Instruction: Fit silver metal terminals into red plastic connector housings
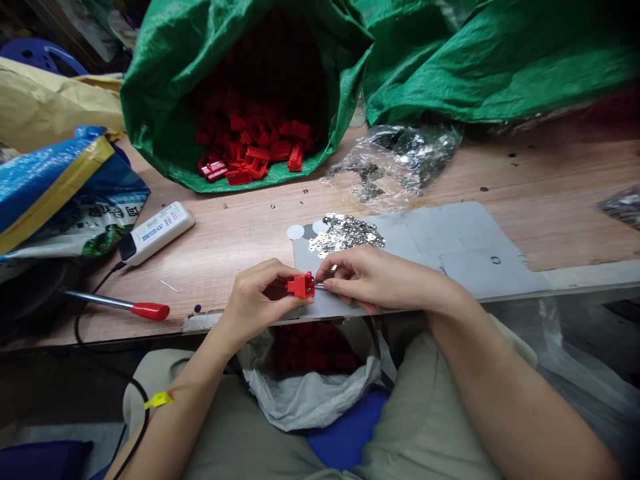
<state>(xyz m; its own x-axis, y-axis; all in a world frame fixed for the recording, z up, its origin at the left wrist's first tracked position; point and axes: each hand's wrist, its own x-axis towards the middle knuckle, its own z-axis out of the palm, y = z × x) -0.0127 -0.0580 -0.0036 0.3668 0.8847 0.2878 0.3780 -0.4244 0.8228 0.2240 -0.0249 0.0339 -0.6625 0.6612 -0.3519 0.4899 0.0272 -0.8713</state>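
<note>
My left hand (260, 293) grips a small red plastic housing (300, 286) between thumb and fingers, just above the table's front edge. From the right, my right hand (355, 277) pinches a small shiny metal piece (320, 285) against the open side of that housing. Its exact shape is mostly covered by my fingertips. Right behind my hands, a loose pile of flat metal pieces (347, 235) lies on a grey board (425, 240). Below the table edge, a white sack (310, 403) between my legs holds more red parts.
A green sack (160, 113) full of red housings lies open at the back. Beside it rests a clear plastic bag of metal parts (400, 160). To the left are a white power bank (157, 233) with a cable and a red-handled lever (150, 311) jutting over the table.
</note>
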